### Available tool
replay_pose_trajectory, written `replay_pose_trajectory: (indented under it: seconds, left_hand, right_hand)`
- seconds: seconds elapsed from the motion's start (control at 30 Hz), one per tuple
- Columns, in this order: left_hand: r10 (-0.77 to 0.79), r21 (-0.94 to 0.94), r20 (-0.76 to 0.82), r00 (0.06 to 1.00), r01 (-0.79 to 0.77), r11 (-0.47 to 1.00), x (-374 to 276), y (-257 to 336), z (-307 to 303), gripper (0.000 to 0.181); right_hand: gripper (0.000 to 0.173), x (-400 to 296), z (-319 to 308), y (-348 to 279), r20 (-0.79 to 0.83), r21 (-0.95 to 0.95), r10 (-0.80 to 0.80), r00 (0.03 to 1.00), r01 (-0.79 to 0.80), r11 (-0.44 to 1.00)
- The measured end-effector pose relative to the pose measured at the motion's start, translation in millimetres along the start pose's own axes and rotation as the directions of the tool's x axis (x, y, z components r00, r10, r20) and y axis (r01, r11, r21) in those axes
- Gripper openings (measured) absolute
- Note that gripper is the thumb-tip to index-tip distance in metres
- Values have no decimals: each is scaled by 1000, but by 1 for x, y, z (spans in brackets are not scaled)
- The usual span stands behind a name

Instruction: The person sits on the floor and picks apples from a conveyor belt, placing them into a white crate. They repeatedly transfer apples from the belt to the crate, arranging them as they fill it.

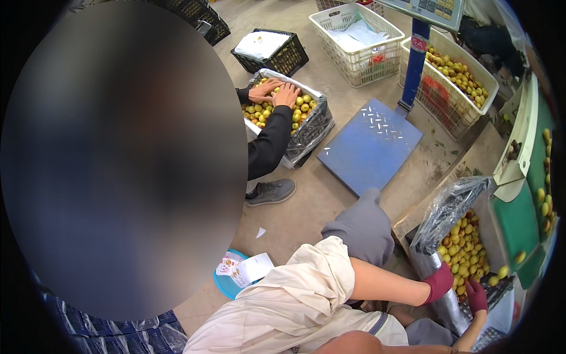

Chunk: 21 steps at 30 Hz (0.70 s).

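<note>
Both my hands wear maroon gloves and are at a crate lined with plastic film and a pale sheet. Yellow-green fruits with brown patches, apparently jujubes, fill it. My left hand rests over the crate's near edge, its fingertips hidden from me. My right hand reaches in at the lower corner, fingers against the fruits; whether it grasps one is unclear. A green conveyor chute slopes down to the crate, with a few fruits at its lower end.
A blue platform scale stands on the floor. Beyond it are white crates of papers and fruits. Another person's hands press fruits in a lined crate. A turquoise basin holds printed cards. A blurred patch covers the left.
</note>
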State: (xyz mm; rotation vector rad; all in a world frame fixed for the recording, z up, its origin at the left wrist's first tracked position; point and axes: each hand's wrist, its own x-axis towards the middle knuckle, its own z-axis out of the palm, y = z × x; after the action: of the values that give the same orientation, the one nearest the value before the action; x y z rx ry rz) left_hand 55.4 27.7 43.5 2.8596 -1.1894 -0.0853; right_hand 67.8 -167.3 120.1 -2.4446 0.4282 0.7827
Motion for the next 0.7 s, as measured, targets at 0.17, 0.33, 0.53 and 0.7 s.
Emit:
replay_pose_trajectory:
  seconds: [0.17,0.33,0.53,0.7]
  left_hand:
    - [-3,73,-42,999,6,997,0,9,10,25]
    - [-305,-762,5,952,201,616,-13,-6,2,28]
    - [212,-206,-58,976,-220,954,-27,-50,-52,38]
    - [292,-50,46,955,-289,956,-27,-57,-69,44]
  right_hand:
    - [39,14,6,30,-74,56,-88,993,93,994]
    - [46,10,-13,5,-131,-147,-72,989,52,988]
    - [46,7,-18,13,-138,-125,-178,974,162,979]
    - [49,-9,-19,-1,-29,-4,65,997,-65,998]
